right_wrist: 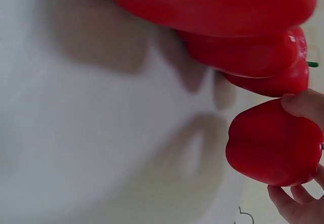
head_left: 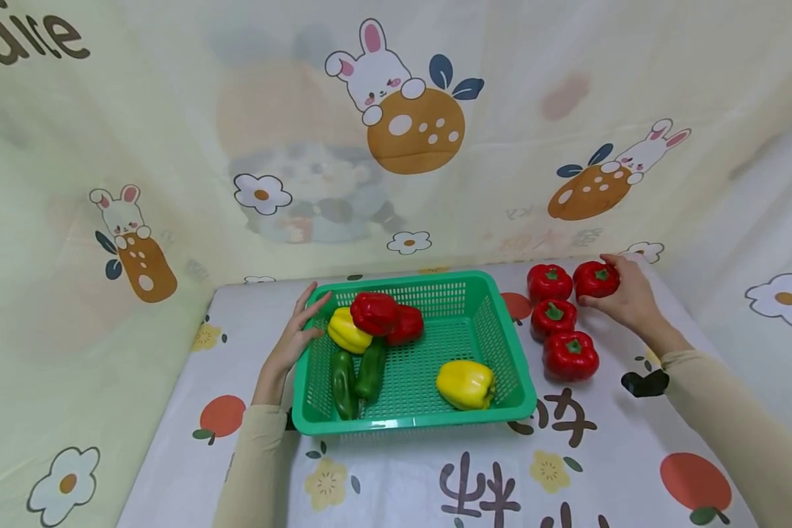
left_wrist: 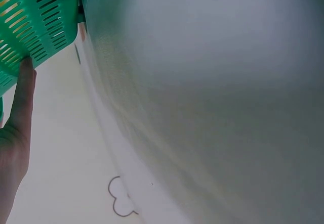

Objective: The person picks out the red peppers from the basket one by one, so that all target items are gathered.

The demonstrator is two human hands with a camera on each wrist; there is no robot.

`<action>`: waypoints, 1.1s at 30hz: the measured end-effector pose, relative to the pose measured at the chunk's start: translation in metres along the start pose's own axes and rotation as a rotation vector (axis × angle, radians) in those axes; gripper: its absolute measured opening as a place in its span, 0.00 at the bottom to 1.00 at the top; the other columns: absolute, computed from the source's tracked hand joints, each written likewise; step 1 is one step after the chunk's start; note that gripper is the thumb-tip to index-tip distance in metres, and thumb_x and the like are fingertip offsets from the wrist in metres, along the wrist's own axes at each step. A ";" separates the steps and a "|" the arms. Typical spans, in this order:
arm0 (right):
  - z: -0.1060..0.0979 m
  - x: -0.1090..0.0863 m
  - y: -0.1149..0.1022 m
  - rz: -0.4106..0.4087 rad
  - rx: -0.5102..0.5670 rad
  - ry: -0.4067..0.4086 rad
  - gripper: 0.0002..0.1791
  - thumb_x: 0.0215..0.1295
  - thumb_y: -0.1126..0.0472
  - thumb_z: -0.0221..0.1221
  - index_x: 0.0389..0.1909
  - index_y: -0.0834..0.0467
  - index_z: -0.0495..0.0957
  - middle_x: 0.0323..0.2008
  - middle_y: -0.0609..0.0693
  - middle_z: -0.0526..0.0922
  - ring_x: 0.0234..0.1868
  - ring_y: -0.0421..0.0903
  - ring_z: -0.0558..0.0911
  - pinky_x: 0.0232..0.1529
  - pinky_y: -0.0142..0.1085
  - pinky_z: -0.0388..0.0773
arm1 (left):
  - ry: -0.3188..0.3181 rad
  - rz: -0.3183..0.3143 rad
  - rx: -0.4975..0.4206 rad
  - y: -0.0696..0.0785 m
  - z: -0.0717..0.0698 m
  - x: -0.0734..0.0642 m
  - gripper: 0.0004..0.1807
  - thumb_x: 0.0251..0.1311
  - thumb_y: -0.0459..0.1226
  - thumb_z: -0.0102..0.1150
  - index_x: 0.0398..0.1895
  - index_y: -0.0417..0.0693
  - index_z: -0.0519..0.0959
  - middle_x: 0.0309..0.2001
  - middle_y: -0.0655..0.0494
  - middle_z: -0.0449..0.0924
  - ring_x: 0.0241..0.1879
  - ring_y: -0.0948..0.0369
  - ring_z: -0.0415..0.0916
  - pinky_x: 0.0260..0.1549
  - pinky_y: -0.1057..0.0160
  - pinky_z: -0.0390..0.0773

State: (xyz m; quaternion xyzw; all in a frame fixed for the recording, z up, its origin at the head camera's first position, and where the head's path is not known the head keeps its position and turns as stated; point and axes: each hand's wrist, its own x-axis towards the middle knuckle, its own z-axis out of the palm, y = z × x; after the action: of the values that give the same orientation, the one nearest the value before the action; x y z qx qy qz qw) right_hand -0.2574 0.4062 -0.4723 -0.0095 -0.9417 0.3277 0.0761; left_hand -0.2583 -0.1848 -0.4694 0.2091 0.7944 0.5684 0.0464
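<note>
My left hand (head_left: pixel 293 337) holds the left side of a green plastic basket (head_left: pixel 396 422), one finger laid straight along its slotted outer wall (left_wrist: pixel 48 19) in the left wrist view. At the far right, my right hand (head_left: pixel 623 297) grips a red bell pepper (head_left: pixel 596 279) between thumb and fingers. That pepper (right_wrist: pixel 273 143) shows at the right of the right wrist view. Three more red bell peppers stand beside it in a rough column: a far one (head_left: pixel 549 283), a middle one (head_left: pixel 554 319) and a near one (head_left: pixel 570 356).
Inside the basket, a red bell pepper (head_left: pixel 374 313) leans over another red one (head_left: pixel 405 326), beside a yellow bell pepper (head_left: pixel 350 331) and two long green vegetables (head_left: pixel 345 385). Another yellow pepper (head_left: pixel 466 384) lies at the basket's front right. Printed cloth (head_left: pixel 409 213) hangs around the table.
</note>
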 end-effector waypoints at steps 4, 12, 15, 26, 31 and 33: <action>0.005 0.001 0.006 0.002 -0.021 -0.014 0.53 0.52 0.64 0.72 0.74 0.68 0.50 0.64 0.74 0.59 0.62 0.72 0.59 0.51 0.69 0.69 | 0.000 -0.007 -0.005 -0.001 0.001 -0.001 0.36 0.54 0.19 0.47 0.71 0.30 0.61 0.78 0.38 0.34 0.76 0.42 0.28 0.65 0.29 0.37; 0.009 -0.002 0.010 0.004 -0.014 -0.033 0.52 0.51 0.65 0.71 0.73 0.70 0.50 0.63 0.76 0.59 0.61 0.73 0.59 0.53 0.70 0.66 | 0.004 -0.011 -0.004 -0.001 0.000 -0.002 0.36 0.54 0.20 0.48 0.71 0.31 0.61 0.79 0.41 0.34 0.76 0.43 0.28 0.65 0.29 0.37; 0.008 -0.002 0.008 0.001 -0.014 -0.033 0.52 0.52 0.64 0.71 0.73 0.70 0.51 0.62 0.76 0.59 0.61 0.73 0.59 0.52 0.70 0.67 | 0.005 -0.008 0.000 -0.002 0.000 -0.001 0.36 0.54 0.20 0.47 0.72 0.32 0.61 0.78 0.40 0.34 0.76 0.43 0.28 0.65 0.29 0.38; 0.010 -0.002 0.012 0.019 -0.020 -0.047 0.53 0.53 0.61 0.72 0.72 0.70 0.50 0.61 0.76 0.58 0.61 0.73 0.58 0.50 0.69 0.69 | 0.009 -0.017 -0.004 -0.002 -0.001 -0.001 0.36 0.54 0.19 0.47 0.72 0.33 0.62 0.78 0.39 0.34 0.76 0.43 0.29 0.65 0.30 0.38; 0.010 -0.001 0.014 0.013 -0.016 -0.046 0.52 0.53 0.61 0.71 0.72 0.70 0.50 0.61 0.76 0.59 0.60 0.74 0.59 0.51 0.69 0.69 | 0.003 -0.017 -0.004 -0.002 -0.001 0.000 0.36 0.55 0.19 0.48 0.72 0.32 0.61 0.78 0.40 0.34 0.76 0.43 0.28 0.65 0.29 0.36; 0.010 -0.001 0.014 0.014 -0.013 -0.046 0.52 0.53 0.62 0.71 0.72 0.70 0.51 0.61 0.76 0.59 0.60 0.73 0.59 0.51 0.69 0.69 | 0.003 -0.018 -0.007 -0.001 0.000 0.000 0.36 0.55 0.19 0.48 0.72 0.32 0.61 0.78 0.40 0.34 0.76 0.43 0.28 0.65 0.29 0.36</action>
State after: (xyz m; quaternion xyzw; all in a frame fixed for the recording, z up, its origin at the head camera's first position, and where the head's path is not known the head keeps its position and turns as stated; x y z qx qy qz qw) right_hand -0.2584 0.4109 -0.4893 -0.0089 -0.9451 0.3223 0.0523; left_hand -0.2589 -0.1855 -0.4705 0.2011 0.7943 0.5710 0.0509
